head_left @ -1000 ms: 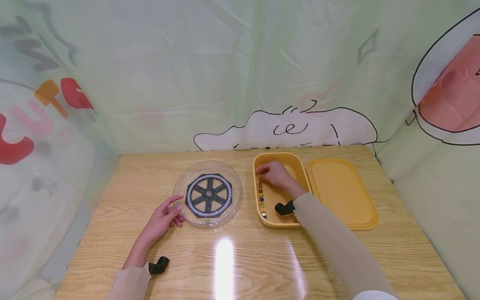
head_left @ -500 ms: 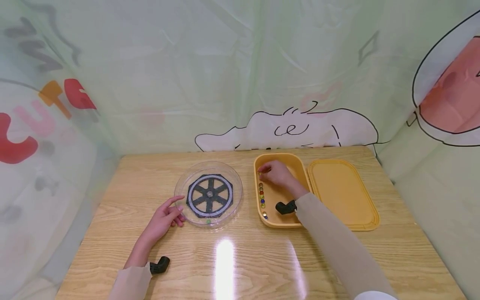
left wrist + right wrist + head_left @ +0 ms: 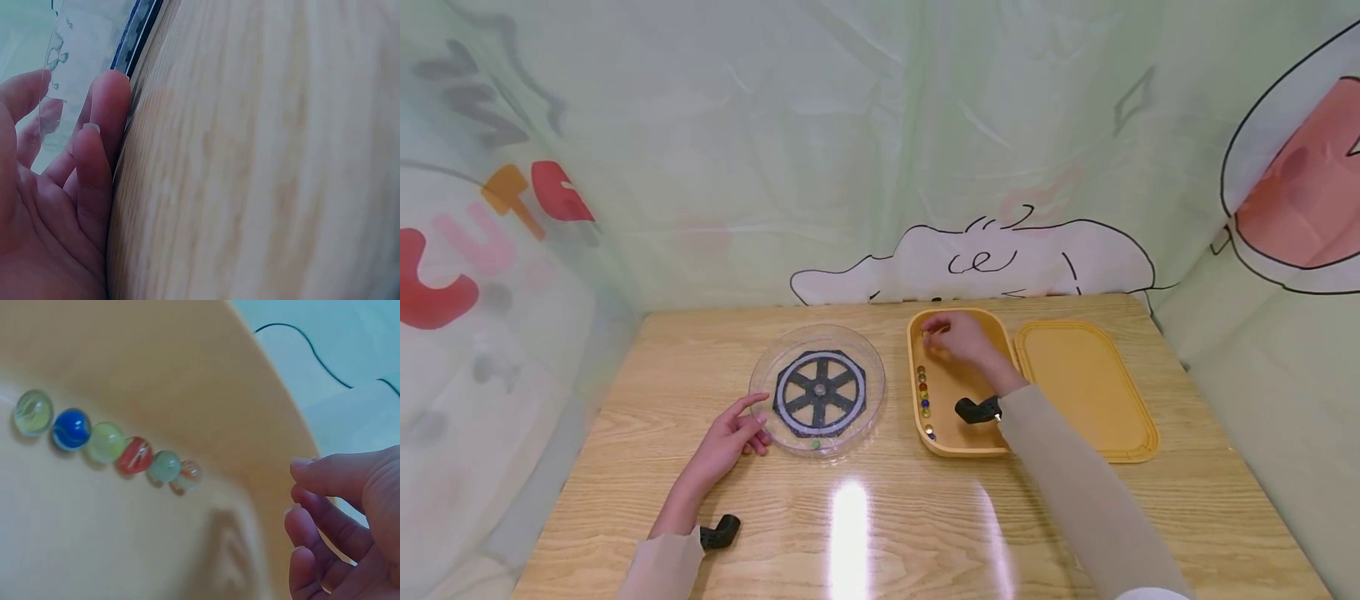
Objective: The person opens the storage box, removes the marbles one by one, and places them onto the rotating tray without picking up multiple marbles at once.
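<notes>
In the head view, my left hand [image 3: 726,442] holds the rim of a round clear dish [image 3: 874,421], with fingers on both sides of its wall. A black, wheel-like piece [image 3: 820,390] shows within the dish, and a green marble [image 3: 816,445] lies near its front edge. My right hand [image 3: 958,337] is inside a yellow-orange box [image 3: 970,452] at its back left, pinching a small marble [image 3: 926,334] mostly hidden by the fingertips. Along the box's left wall lies a row of marbles, including a blue marble [image 3: 72,429] and a red marble [image 3: 135,455].
A yellow-orange lid [image 3: 1086,387] lies flat to the right of the box. Both stand on a wooden table [image 3: 910,533]. A printed pale curtain [image 3: 760,150] hangs behind the table and on both sides.
My right hand has lifted slightly up and to the right, away from the row of marbles, with a marble at its fingertips. The left hand has stayed at the dish.
</notes>
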### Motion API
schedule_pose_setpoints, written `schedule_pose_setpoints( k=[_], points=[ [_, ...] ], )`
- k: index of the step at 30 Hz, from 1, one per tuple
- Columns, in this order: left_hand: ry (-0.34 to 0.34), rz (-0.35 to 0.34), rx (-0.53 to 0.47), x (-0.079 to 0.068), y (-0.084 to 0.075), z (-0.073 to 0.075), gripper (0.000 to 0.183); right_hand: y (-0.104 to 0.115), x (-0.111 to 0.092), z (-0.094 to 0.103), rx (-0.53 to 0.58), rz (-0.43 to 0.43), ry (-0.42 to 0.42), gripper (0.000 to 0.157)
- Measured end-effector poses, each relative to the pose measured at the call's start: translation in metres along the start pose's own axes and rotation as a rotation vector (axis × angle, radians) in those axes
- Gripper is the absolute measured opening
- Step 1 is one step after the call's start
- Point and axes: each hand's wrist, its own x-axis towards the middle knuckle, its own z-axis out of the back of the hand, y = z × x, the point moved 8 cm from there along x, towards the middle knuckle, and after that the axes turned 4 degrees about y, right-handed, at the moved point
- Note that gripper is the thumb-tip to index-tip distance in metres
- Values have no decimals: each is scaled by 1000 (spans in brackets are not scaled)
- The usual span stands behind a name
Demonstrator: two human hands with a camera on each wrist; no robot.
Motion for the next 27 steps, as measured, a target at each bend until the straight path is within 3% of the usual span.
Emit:
schedule_pose_setpoints(
  k=[12,23,27],
  points=[
    [11,15,5,-12,-30,-5,42,36,-13,10,-1,68,-49,18],
    [9,2,-4,-11,-28,-5,42,74,-23,-4,47,153,-28,18],
    [2,5,-7,-8,-20,-4,42,84,-24,-14,50,164,-13,16]
  ],
)
